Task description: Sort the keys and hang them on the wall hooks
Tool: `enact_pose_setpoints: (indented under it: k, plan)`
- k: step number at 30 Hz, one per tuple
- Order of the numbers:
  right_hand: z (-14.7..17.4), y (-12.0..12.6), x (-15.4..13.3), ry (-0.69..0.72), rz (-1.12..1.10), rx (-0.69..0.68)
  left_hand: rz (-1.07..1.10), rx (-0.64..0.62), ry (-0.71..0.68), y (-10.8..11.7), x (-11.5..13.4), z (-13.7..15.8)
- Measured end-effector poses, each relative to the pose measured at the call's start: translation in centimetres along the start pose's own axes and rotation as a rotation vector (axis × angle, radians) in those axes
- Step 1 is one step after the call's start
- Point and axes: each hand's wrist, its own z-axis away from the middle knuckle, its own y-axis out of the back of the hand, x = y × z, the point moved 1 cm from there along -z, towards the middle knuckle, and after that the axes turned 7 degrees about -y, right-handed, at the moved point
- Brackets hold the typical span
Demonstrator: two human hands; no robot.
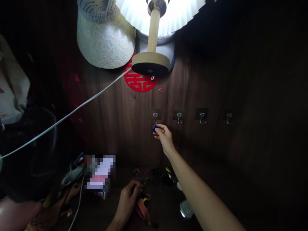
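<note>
My right hand (165,136) reaches up to the back panel, with thumb and fingers pinching a small round blue tag (154,129). The tag is just below the leftmost clear hook (155,118); I cannot tell whether it touches the hook. Lower down, my left hand (130,195) rests near the shelf surface with its fingers curled together. A dark strap with yellow spots (145,182) comes out at its fingertips. Beside that hand lies a reddish, crumpled item (143,208) with a yellow part, its kind unclear in the dim light.
Three more hooks, the nearest one (179,118) included, line the panel rightward. Above hang a lamp (154,32), a pale visor hat (106,45) and a red paper-cut (141,85). A white cable (84,103) crosses leftward. A pixelated box (102,171) and a can (186,209) stand below.
</note>
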Motion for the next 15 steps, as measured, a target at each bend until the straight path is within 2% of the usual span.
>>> enact_pose_setpoints:
  k: [7, 15]
  plan:
    - [-0.3, -0.6, -0.8, -0.038, 0.052, 0.044, -0.006, 0.004, -0.015, -0.1, -0.5, 0.0]
    - [0.2, -0.7, -1.9, -0.006, 0.038, 0.004, -0.003, 0.008, -0.014, -0.1, -0.6, 0.0]
